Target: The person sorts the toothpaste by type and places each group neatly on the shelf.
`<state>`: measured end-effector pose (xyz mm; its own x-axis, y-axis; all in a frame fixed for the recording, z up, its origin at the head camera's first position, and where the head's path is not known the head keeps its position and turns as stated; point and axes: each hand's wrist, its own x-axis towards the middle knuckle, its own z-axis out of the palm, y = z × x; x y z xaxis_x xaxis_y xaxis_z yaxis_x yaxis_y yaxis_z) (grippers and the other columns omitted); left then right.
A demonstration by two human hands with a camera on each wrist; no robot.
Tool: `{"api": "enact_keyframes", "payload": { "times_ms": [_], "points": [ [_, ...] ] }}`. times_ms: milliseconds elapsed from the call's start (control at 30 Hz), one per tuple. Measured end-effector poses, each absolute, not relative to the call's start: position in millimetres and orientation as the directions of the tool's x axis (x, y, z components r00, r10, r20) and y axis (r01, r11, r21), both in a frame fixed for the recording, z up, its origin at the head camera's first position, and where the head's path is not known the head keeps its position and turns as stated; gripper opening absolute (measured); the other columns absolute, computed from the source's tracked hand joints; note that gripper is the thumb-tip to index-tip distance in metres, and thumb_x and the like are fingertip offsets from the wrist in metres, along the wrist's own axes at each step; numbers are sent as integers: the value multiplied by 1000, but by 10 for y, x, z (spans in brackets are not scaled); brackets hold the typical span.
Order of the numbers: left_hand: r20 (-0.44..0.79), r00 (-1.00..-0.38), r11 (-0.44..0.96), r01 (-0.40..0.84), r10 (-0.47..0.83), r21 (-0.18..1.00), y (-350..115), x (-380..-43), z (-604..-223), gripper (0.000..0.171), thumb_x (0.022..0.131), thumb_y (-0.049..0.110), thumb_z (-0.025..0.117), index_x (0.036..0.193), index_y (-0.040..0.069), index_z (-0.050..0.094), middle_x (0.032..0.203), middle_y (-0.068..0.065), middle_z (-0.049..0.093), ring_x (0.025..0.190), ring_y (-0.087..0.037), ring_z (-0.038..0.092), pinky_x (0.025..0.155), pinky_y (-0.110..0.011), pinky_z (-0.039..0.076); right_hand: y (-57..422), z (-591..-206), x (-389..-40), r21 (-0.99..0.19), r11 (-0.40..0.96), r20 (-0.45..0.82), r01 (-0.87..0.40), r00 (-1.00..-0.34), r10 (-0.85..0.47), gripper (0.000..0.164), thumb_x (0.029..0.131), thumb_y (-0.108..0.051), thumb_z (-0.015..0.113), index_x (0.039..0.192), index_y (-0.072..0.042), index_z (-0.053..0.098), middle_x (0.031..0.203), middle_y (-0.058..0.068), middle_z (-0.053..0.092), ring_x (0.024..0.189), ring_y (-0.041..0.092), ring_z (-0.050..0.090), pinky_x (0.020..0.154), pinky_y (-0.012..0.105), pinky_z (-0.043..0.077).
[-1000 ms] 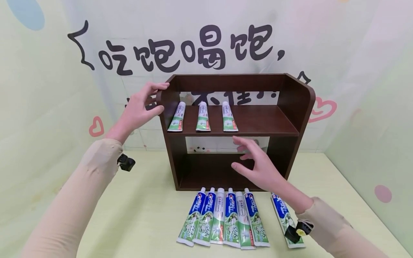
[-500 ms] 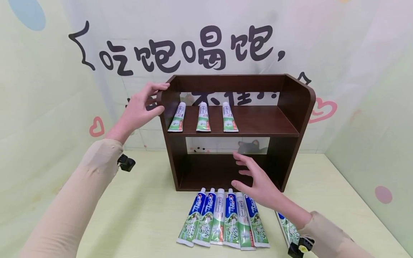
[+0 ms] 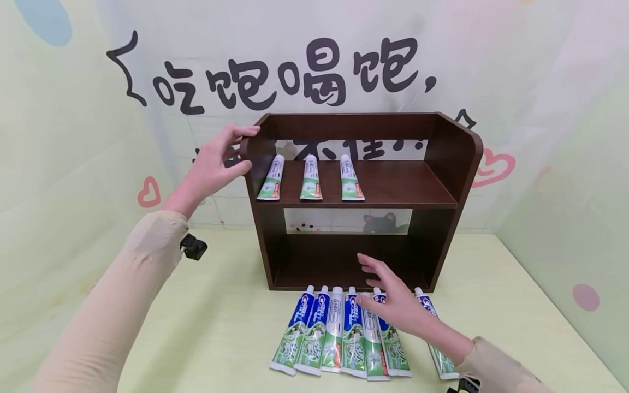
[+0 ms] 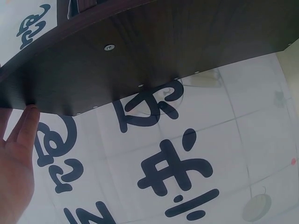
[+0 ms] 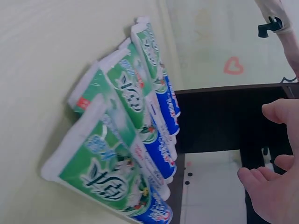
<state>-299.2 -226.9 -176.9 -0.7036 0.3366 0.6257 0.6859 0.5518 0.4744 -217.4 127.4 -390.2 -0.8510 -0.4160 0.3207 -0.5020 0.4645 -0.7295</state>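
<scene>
My left hand [image 3: 216, 161] rests on the upper left side panel of a dark brown two-tier shelf [image 3: 403, 205]. Its index finger reaches over the top edge, with the thumb at the front edge. In the left wrist view, fingertips [image 4: 31, 108] touch the panel's outer face. My right hand [image 3: 400, 300] hovers, fingers spread and holding nothing, over a row of toothpaste tubes. Blue-and-green tubes [image 3: 289, 338] and white-and-green tubes [image 3: 333, 333] lie side by side there, partly overlapping. The right wrist view shows the nearest blue-and-green tube [image 5: 112, 172] beside the hand [image 5: 275, 163].
Three white-and-green toothpaste tubes [image 3: 269, 180] lie spaced apart on the upper tier's left half. A separate blue-and-green tube [image 3: 439, 349] lies right of the row, partly under my right forearm. A printed curtain [image 3: 147, 65] hangs behind the pale table [image 3: 206, 327].
My right hand has come down from the upper tier's front edge, past the lower tier, to above the tubes' capped ends. The left hand stays on the panel.
</scene>
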Motion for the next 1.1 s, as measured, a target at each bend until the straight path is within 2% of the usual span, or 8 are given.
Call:
{"api": "enact_keyframes", "payload": {
  "times_ms": [233, 400, 667, 933, 1100],
  "points": [
    [639, -692, 548, 696, 338, 464, -2268, -3000, -1762, 47, 87, -2, 58, 133, -1, 50, 148, -14, 52, 132, -31, 52, 109, -22, 48, 1290, -4051, -2144, -766, 483, 220, -425, -879, -424, 79, 88, -20, 73, 154, -18, 29, 159, 9, 36, 140, 32, 44, 109, 46, 48],
    [637, -693, 545, 695, 337, 469, -2257, -2984, -1754, 47, 87, -3, 58, 133, -2, 50, 147, -15, 52, 133, -33, 51, 109, -24, 48, 1301, -4166, -2114, -787, 476, 170, -393, -879, -445, 78, 89, -21, 72, 154, -14, 28, 159, 14, 35, 141, 39, 41, 108, 50, 47],
    [631, -694, 539, 697, 345, 472, -2260, -2987, -1768, 47, 87, -2, 57, 134, -4, 48, 148, -17, 50, 132, -36, 51, 109, -24, 49, 1331, -4335, -2055, -815, 501, 56, -292, -899, -434, 82, 87, -26, 74, 155, -17, 28, 158, 16, 36, 144, 41, 38, 109, 52, 45],
    [631, -700, 551, 688, 335, 472, -2252, -2978, -1753, 47, 87, -3, 58, 133, -2, 49, 148, -14, 51, 133, -34, 52, 109, -27, 49, 1387, -4375, -2039, -817, 515, 0, -257, -895, -446, 91, 84, -25, 78, 155, -7, 25, 155, 25, 36, 142, 45, 39, 109, 50, 44],
    [629, -702, 552, 686, 334, 474, -2244, -2960, -1744, 46, 86, -4, 58, 132, -3, 50, 147, -15, 52, 133, -33, 52, 110, -32, 49, 1427, -4389, -2036, -789, 544, -7, -287, -880, -474, 93, 82, -25, 79, 155, -4, 25, 156, 26, 34, 140, 46, 41, 108, 51, 45]
  ]
}}
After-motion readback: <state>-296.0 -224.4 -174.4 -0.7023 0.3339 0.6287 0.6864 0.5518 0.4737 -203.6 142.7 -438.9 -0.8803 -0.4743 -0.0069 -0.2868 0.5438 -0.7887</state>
